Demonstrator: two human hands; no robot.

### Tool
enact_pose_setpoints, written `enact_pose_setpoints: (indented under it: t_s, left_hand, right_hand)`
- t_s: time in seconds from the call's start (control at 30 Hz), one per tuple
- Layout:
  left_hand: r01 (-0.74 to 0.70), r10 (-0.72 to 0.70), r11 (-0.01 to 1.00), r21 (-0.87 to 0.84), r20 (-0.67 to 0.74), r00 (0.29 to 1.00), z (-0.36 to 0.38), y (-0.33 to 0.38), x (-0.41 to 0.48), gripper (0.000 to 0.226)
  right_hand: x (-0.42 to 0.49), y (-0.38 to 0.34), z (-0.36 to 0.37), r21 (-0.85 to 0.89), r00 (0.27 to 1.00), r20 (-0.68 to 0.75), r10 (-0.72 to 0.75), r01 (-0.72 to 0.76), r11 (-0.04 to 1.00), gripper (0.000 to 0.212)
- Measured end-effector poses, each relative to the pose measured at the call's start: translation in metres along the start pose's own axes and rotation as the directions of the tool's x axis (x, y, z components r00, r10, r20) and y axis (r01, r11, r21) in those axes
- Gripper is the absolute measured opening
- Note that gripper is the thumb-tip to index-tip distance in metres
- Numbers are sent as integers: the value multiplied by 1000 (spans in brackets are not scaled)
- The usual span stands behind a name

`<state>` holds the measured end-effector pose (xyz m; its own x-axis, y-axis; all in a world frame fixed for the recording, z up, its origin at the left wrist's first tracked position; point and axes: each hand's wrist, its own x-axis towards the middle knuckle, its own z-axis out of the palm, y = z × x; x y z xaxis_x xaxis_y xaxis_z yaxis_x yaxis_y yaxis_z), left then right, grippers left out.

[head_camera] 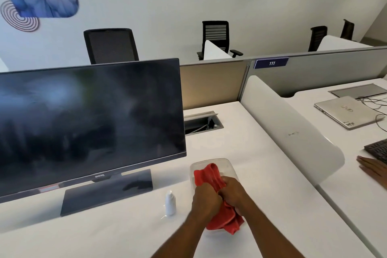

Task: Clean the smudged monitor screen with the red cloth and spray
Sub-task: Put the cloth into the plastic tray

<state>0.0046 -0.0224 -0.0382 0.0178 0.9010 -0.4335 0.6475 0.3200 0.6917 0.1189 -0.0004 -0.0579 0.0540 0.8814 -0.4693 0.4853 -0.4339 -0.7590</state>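
Note:
A dark monitor with a hazy, smudged screen stands on the left of the white desk. A small white spray bottle stands upright in front of the monitor's base, left of my hands. The red cloth is bunched between both hands, over a clear plastic container. My left hand and my right hand both grip the cloth, close together. Part of the cloth hangs below my hands and part sticks up beyond them.
A curved white divider borders the desk on the right. Beyond it lie a closed laptop, cables, a black keyboard and another person's hand. A cable hatch is open behind the monitor. Office chairs stand beyond the partition.

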Motion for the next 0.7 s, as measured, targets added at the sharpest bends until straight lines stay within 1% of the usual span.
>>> enact_pose_setpoints:
  t_s: [0.1, 0.17, 0.2, 0.23, 0.3, 0.37, 0.43, 0.5, 0.53, 0.6, 0.63, 0.67, 0.7]
  left_hand:
    - [19, -18, 998, -67, 12, 1000, 4, -1, 2, 8]
    - [25, -23, 998, -59, 32, 999, 6, 1, 2, 10]
    - [32, -29, 998, -52, 58, 998, 9, 2, 2, 17]
    - [38, -35, 999, -39, 77, 996, 11, 2, 1, 30]
    - [45, -43, 999, -12, 90, 995, 15, 1, 0, 49]
    - [63, -64, 998, 16, 90, 994, 21, -1, 3, 57]
    - [92, -93, 995, 26, 74, 993, 24, 0, 5, 60]
    - [118, -117, 991, 57, -8, 993, 26, 3, 7, 59]
    - [132, -131, 991, 18, -39, 991, 28, 2, 8, 59]
    - [73, -76, 995, -69, -48, 996, 35, -8, 9, 58]
    - [47, -49, 998, -34, -55, 997, 36, -13, 12, 58]
    - [29, -26, 999, 46, -63, 998, 38, -17, 14, 56]
    - [-21, 30, 990, 137, -62, 998, 40, -23, 14, 54]
  right_hand:
    - [5, 4, 2, 127, 999, -7, 44, -43, 991, 33]
    - [8, 6, 6, 165, 998, -14, 66, -62, 984, 33]
    - [9, 7, 9, 171, 997, -23, 78, -73, 983, 30]
    - [10, 8, 12, 172, 995, -36, 89, -81, 982, 25]
    - [12, 13, 18, 148, 994, -67, 81, -70, 986, 16]
    - [14, 17, 23, 132, 992, -89, 85, -72, 989, 13]
    - [15, 19, 27, 121, 993, -52, 107, -100, 988, 3]
    - [16, 23, 29, 115, 994, 13, 107, -108, 987, 13]
    - [15, 23, 29, 126, 994, 30, 103, -106, 986, 18]
    - [13, 23, 28, 121, 996, 19, 88, -90, 989, 28]
    - [13, 23, 28, 80, 997, -9, 77, -76, 994, 32]
    - [14, 23, 28, 33, 997, -33, 66, -64, 997, 34]
    - [14, 22, 30, -15, 997, -50, 55, -56, 998, 35]
